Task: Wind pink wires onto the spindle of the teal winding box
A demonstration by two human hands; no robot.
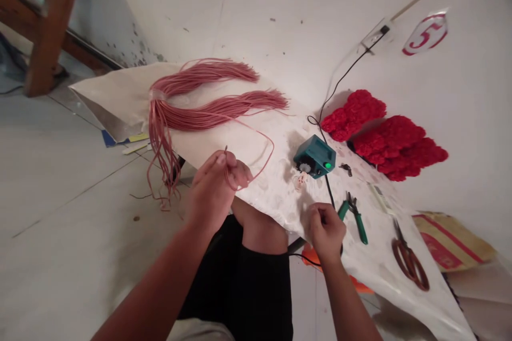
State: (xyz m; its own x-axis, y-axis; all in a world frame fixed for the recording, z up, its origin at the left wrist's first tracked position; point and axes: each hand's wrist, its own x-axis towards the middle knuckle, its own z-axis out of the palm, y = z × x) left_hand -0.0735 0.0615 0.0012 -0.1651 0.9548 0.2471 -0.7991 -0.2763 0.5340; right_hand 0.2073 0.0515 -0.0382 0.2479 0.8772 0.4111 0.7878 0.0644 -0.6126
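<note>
My left hand is closed in a pinch on a single pink wire that loops out to the right over the table edge. A large bundle of pink wires lies on the white-covered table behind it, some strands hanging off the left edge. My right hand is closed near the table's front edge, beside green-handled pliers; what it holds is too small to make out. A teal box with a lit green lamp sits between the hands.
Red fluffy flowers are piled at the right by the wall. Brown-handled scissors lie near the right front edge. A black cable runs from the box up the wall. A wooden frame stands at far left.
</note>
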